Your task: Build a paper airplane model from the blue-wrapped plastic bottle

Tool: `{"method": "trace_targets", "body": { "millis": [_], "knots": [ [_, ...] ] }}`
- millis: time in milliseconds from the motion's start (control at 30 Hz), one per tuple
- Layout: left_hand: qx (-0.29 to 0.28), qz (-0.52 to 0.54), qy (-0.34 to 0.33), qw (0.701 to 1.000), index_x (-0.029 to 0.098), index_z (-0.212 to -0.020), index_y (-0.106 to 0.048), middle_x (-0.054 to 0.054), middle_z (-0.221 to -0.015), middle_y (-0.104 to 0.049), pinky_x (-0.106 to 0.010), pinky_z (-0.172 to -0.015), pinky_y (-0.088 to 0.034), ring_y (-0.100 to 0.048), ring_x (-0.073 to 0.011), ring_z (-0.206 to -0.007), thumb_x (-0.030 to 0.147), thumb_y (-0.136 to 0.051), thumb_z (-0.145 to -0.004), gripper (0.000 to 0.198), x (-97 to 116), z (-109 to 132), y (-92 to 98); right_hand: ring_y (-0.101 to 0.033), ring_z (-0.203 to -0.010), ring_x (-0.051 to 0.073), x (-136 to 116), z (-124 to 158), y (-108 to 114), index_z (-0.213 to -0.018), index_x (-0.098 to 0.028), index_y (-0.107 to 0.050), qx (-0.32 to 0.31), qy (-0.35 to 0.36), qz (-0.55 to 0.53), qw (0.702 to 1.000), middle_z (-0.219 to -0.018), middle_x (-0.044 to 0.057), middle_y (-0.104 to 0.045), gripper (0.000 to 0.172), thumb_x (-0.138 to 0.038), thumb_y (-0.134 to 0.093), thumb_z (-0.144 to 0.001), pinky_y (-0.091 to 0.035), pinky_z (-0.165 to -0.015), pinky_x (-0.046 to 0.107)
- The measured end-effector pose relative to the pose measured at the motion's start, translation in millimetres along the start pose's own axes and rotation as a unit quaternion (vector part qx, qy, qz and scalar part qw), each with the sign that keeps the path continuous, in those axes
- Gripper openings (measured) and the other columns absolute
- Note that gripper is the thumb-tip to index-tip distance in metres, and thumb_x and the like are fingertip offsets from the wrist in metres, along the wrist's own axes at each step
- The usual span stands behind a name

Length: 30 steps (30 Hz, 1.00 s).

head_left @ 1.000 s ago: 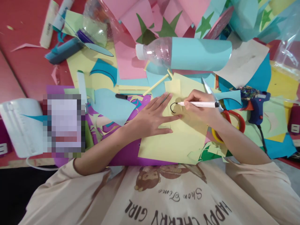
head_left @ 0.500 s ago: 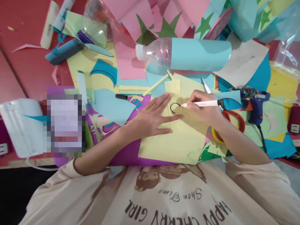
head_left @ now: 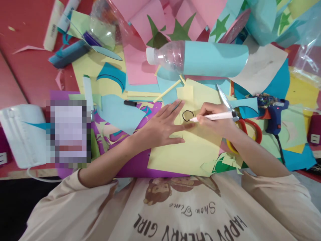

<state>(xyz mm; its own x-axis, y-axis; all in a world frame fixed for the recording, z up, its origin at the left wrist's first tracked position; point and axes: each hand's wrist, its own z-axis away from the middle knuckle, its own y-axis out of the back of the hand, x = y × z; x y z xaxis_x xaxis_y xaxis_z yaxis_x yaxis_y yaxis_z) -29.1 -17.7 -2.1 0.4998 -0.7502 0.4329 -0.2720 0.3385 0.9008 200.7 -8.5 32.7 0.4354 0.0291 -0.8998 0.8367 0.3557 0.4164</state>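
Note:
My right hand (head_left: 215,120) is closed round a white marker (head_left: 218,116), its tip on a pale yellow sheet (head_left: 185,157). Under the tip is a small black circle outline (head_left: 188,115), nearly or fully closed. My left hand (head_left: 167,124) lies flat on the same sheet with fingers spread, just left of the circle. A black marker cap (head_left: 130,103) rests on light blue paper (head_left: 117,113) to the left. Scissors with red and yellow handles (head_left: 257,130) lie partly beneath my right wrist.
A clear bottle wrapped in light blue paper (head_left: 215,58) lies beyond my hands. To the right is a blue glue gun (head_left: 276,115) with its cord. A blurred phone-like object (head_left: 69,132) and a white case (head_left: 23,137) sit left. Paper scraps and green stars (head_left: 219,28) surround them.
The marker tip has moved down and slightly left along the circle, extending the black line round its right and lower side. My left hand has stayed in place.

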Motion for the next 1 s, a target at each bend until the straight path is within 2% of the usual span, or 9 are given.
{"method": "trace_targets", "body": {
  "millis": [267,533,733,867,933,1000],
  "knots": [
    [0.007,-0.007,-0.007,1.0,0.039,-0.141,-0.046,-0.007,-0.165,-0.007,-0.055,-0.117,-0.027,-0.016,-0.0382,-0.15,0.054,-0.06,-0.086,0.059,-1.3,0.3,-2.4,-0.038,-0.05,0.007,4.9,1.3,-4.0,-0.061,-0.019,-0.052,-0.027,0.001,0.015,1.0,-0.053,-0.006,-0.049,0.017,-0.018,-0.06,-0.077,-0.026,-0.046,0.023],
    [0.0,-0.006,-0.003,1.0,0.04,-0.142,-0.043,-0.008,-0.165,-0.005,-0.056,-0.116,-0.028,-0.016,-0.0398,-0.15,0.054,-0.058,-0.087,0.059,-0.5,0.5,-0.5,-0.039,-0.05,0.007,3.6,-0.5,-0.5,-0.059,-0.019,-0.047,-0.004,0.004,0.012,1.0,-0.052,-0.006,-0.049,0.018,-0.013,-0.056,-0.074,-0.026,-0.046,0.023],
    [0.004,-0.007,-0.001,1.0,0.04,-0.139,-0.048,-0.006,-0.165,-0.002,-0.056,-0.116,-0.028,-0.017,-0.0402,-0.149,0.055,-0.059,-0.086,0.057,-1.0,1.2,-3.1,-0.038,-0.048,0.006,2.9,-1.8,1.7,-0.057,-0.019,-0.047,0.031,-0.006,0.019,0.999,-0.051,-0.006,-0.049,0.02,-0.012,-0.058,-0.073,-0.026,-0.045,0.024],
    [0.009,-0.012,-0.001,1.0,0.041,-0.141,-0.045,-0.006,-0.165,-0.005,-0.056,-0.115,-0.029,-0.017,-0.04,-0.149,0.054,-0.058,-0.087,0.057,-0.9,1.9,-4.1,-0.037,-0.046,0.007,4.3,-1.3,4.7,-0.058,-0.02,-0.046,0.072,0.018,0.028,0.997,-0.05,-0.006,-0.045,0.023,-0.015,-0.059,-0.075,-0.026,-0.044,0.025],
    [0.022,-0.017,-0.007,1.0,0.042,-0.142,-0.044,-0.006,-0.164,-0.012,-0.055,-0.115,-0.029,-0.019,-0.038,-0.149,0.055,-0.056,-0.088,0.057,-1.5,2.0,-4.3,-0.037,-0.045,0.008,5.0,-1.1,6.3,-0.059,-0.021,-0.047,0.107,0.04,0.013,0.993,-0.049,-0.006,-0.045,0.023,-0.018,-0.06,-0.077,-0.027,-0.043,0.025],
    [0.035,-0.022,-0.015,0.999,0.042,-0.141,-0.045,-0.007,-0.159,-0.025,-0.054,-0.115,-0.03,-0.027,-0.0345,-0.146,0.057,-0.054,-0.089,0.055,-2.8,1.6,-4.2,-0.041,-0.045,0.009,5.9,-1.4,7.4,-0.06,-0.021,-0.05,0.141,0.058,-0.008,0.988,-0.05,-0.005,-0.048,0.021,-0.018,-0.06,-0.078,-0.03,-0.044,0.026]
  ]
}}
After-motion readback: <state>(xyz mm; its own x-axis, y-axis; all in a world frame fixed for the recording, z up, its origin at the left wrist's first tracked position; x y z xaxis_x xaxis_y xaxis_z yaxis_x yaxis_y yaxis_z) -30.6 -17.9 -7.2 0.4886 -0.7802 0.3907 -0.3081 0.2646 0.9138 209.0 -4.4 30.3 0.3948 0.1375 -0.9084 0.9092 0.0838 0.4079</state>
